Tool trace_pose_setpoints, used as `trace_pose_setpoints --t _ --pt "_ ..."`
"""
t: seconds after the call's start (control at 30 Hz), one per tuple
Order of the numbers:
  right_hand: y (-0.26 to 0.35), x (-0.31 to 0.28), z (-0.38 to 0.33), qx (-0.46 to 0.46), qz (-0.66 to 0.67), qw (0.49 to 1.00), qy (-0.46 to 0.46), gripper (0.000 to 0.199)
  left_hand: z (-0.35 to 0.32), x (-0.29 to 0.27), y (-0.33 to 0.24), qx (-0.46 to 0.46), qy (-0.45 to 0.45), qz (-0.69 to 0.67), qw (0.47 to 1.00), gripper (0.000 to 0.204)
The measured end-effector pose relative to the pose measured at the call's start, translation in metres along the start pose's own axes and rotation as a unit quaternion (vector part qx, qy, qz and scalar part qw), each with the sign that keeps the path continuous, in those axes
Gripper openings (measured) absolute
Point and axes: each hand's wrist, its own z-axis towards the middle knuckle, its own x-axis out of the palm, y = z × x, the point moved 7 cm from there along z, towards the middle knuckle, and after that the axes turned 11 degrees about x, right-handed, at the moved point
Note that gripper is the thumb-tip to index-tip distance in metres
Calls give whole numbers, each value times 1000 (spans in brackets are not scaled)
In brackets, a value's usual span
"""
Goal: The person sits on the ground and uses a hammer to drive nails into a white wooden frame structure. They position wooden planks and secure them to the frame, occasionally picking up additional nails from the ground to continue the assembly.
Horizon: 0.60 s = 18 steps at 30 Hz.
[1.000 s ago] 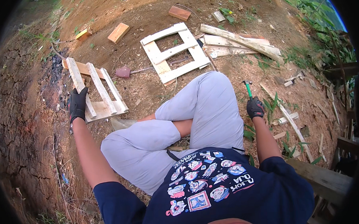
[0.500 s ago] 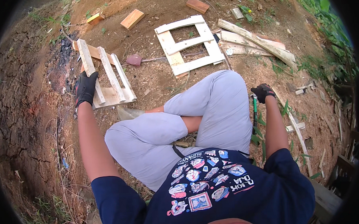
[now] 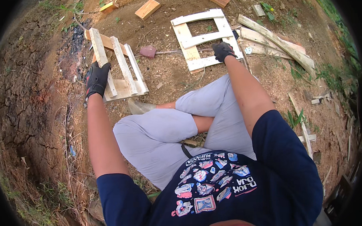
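My left hand (image 3: 97, 79), in a dark glove, is closed around the near end of the outer slat on a slatted wooden frame (image 3: 123, 67). That frame is tilted up off the ground, with pale slats nailed across wider boards. My right hand (image 3: 223, 51), gloved too, is over the right-hand board of a second wooden frame (image 3: 202, 40) that lies flat ahead of me. Its fingers are curled; whether they grip the frame or a small thing is hidden.
A mattock-like tool with a reddish head (image 3: 148, 52) lies between the frames, its shaft running under the second. Loose planks (image 3: 273, 42) are stacked at the right. Wood blocks (image 3: 147, 9) lie at the back. Cracked dark soil (image 3: 30, 87) spreads on the left.
My right hand has swung forward and left, from beside a green-handled tool near my knee to above the second frame. My left hand stays on the slatted frame.
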Motion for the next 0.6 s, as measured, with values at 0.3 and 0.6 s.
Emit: trace_pose_setpoints --t 0.3,0.6 --pt "91 28 -100 -213 -184 930 238 49 -2 -5 20 20 -35 -58 998 50" --pt "-46 -64 78 -146 -287 946 32 52 -9 -5 17 -37 1 -97 995 41"
